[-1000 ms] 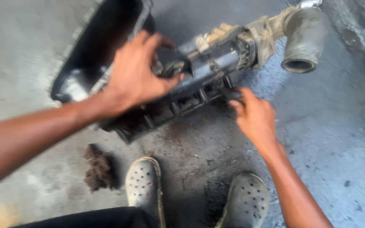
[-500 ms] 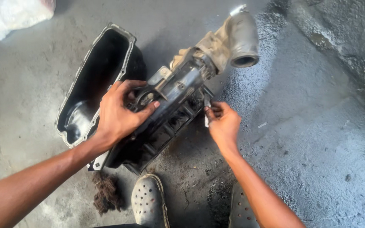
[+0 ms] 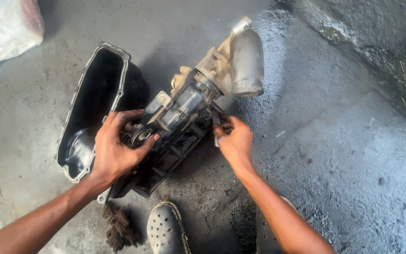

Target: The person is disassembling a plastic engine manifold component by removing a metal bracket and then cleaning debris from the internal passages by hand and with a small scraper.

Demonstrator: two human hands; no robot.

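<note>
hands two, left point(image 3: 116, 150) gripping one greasy engine part point(image 3: 184, 117), right point(image 3: 233, 141) pinching one small tool point(image 3: 216, 123), one oil pan point(image 3: 92, 106)

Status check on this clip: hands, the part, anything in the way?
Left hand gripping engine part. Right hand pinching small metal piece at its side. Oil pan lies alongside; rag near shoe.

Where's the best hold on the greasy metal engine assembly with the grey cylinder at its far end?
Probably the narrow dark near end of the greasy metal engine assembly, gripped from its left side, where the left hand wraps it. The grey cylinder looks wide and smooth, likely harder to hold.
</note>
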